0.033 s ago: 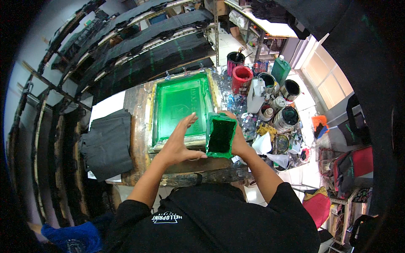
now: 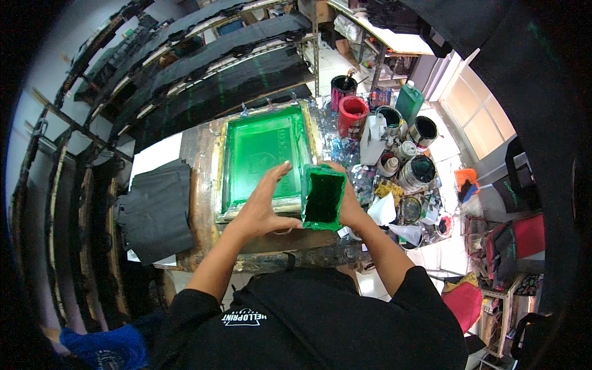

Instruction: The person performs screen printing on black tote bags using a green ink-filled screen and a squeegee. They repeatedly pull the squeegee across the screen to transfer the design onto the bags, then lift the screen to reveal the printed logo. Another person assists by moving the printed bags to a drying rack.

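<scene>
My right hand (image 2: 351,200) is wrapped round the right side of a rectangular container (image 2: 340,223), its walls and rim smeared with green ink and its inside dark. The container is held over the near right corner of a screen printing frame (image 2: 262,154), whose mesh is coated in bright green ink. At the container's left, my left hand (image 2: 258,213) is open, thumb and fingers spread wide. Its thumb tip reaches the container's lower left corner; whether it touches cannot be told. The printing frame lies on a stained wooden table (image 2: 206,139), with clamps at its far edge.
A stack of black fabric pieces (image 2: 157,209) lies left of the frame. To the right stand a red ink can (image 2: 353,117), a green jug (image 2: 409,102), a white jug (image 2: 372,145) and several ink-stained tins (image 2: 419,172). Racks with black sheets (image 2: 228,86) stand behind and left.
</scene>
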The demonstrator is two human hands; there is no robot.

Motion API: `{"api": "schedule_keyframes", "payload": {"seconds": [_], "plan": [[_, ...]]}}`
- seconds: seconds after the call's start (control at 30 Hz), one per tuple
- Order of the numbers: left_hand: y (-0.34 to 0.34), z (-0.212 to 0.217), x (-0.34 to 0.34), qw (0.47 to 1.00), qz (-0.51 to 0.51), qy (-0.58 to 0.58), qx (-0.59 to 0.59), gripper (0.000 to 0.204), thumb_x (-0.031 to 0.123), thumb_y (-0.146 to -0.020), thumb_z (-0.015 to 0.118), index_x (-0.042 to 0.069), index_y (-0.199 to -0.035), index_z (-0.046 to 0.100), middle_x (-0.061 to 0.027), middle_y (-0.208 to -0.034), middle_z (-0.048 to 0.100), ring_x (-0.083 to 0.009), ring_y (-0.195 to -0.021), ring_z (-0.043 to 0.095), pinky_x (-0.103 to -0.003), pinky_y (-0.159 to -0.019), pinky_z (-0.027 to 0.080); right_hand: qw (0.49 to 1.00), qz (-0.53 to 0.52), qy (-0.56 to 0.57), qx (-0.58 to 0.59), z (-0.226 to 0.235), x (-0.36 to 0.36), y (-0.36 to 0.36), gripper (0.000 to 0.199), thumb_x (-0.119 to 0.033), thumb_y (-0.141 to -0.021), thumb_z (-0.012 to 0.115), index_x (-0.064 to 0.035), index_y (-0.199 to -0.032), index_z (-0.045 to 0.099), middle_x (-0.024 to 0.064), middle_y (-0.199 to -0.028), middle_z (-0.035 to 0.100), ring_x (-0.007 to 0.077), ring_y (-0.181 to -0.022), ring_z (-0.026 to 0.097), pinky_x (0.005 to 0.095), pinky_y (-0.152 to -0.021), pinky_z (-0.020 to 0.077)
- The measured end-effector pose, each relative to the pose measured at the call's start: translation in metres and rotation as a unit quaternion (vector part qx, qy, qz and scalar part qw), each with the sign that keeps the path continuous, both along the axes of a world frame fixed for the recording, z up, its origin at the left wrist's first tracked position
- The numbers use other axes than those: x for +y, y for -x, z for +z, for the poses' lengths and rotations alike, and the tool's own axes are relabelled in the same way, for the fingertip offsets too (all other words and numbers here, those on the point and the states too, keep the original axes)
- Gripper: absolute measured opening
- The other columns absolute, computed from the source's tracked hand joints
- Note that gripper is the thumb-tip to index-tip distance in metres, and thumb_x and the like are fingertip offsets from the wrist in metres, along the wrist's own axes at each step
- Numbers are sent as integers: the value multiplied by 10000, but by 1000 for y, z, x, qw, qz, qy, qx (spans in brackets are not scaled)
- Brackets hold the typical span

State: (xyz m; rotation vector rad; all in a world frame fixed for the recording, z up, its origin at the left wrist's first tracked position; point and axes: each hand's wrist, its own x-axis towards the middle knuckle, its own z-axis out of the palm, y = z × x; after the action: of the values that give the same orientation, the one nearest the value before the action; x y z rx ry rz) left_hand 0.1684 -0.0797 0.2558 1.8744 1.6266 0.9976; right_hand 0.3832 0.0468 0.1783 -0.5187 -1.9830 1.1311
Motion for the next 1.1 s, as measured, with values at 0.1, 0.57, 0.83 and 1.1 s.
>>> {"api": "schedule_keyframes", "payload": {"seconds": [0.1,0.57,0.83,1.1], "plan": [[-10,12,18,999,-22,-19,46,1212,340,-595,982,77,-1592,345,-222,-1550,452,-391,-1445,449,-473,-1226,360,999,24,19,14,21,-1,-9,765,-222,-773,877,-57,-1432,524,179,-1484,509,352,-1375,506,433,-1166,394],[-50,36,60,960,-65,-271,19,1028,117,-549,971,76,-1455,486,-134,-1459,586,-375,-1393,522,-492,-1191,407,983,112,-146,13,96,56,-36,835,-225,-798,873,-66,-1493,438,183,-1560,474,348,-1426,496,442,-1199,378],[-48,43,67,958,-42,-285,-3,965,104,-575,956,65,-1431,511,-141,-1421,616,-373,-1348,570,-474,-1143,453,987,119,-106,2,111,61,-35,874,-192,-783,888,-67,-1513,424,167,-1550,484,305,-1450,470,436,-1205,369],[-42,-9,42,982,48,-170,-72,957,188,-583,977,25,-1411,527,-178,-1373,638,-355,-1279,627,-426,-1080,497,987,156,9,-41,73,47,-21,948,-138,-703,926,-88,-1511,434,159,-1497,491,317,-1420,498,449,-1140,477]]}}
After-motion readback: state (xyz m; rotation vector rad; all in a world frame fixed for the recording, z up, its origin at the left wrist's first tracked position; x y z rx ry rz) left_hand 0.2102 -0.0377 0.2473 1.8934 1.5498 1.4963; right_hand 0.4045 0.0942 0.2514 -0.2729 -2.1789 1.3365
